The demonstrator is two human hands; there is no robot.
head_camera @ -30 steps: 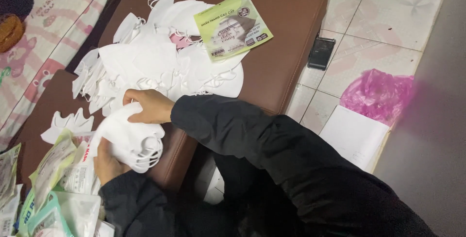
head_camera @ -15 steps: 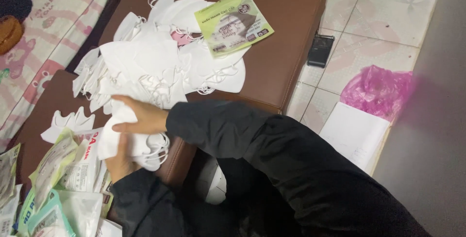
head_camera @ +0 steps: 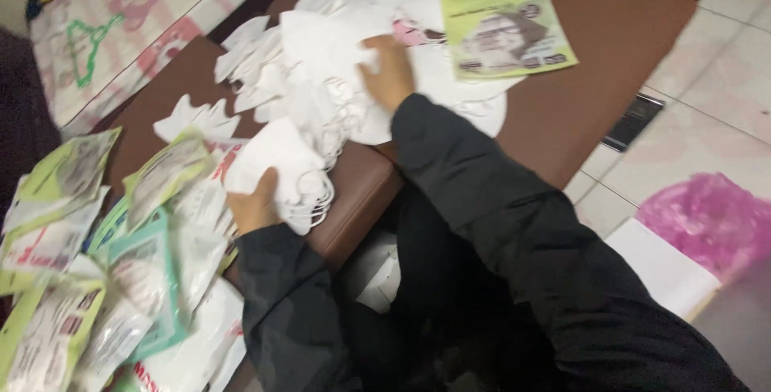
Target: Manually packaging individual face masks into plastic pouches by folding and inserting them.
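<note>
Fingers of our left hand (head_camera: pixel 255 203) curl around a small stack of white face masks (head_camera: pixel 281 169), thumb pressed on top, the bundle held just above the near edge of a brown padded bench (head_camera: pixel 610 63). These masks are soft, folded and cup-shaped, with thin white ear loops dangling in tangles below the hand. Our right hand (head_camera: pixel 389 71) reaches across to a larger heap of loose masks (head_camera: pixel 321 46) spread over the bench, its fingers bent down into the pile; whether they have actually closed on a mask we cannot tell, as motion blur smears them. Both arms wear dark sleeves. A green flat packet (head_camera: pixel 507 29) lies at the far side of the heap, partly overlapping it. More sealed packets (head_camera: pixel 104 263) in green, teal and white crowd the left of the frame beside our left hand. On the tiled floor to the right we see a pink plastic bag (head_camera: pixel 707 219) resting by a white sheet (head_camera: pixel 662 267), and a dark phone (head_camera: pixel 632 121) near the bench.
</note>
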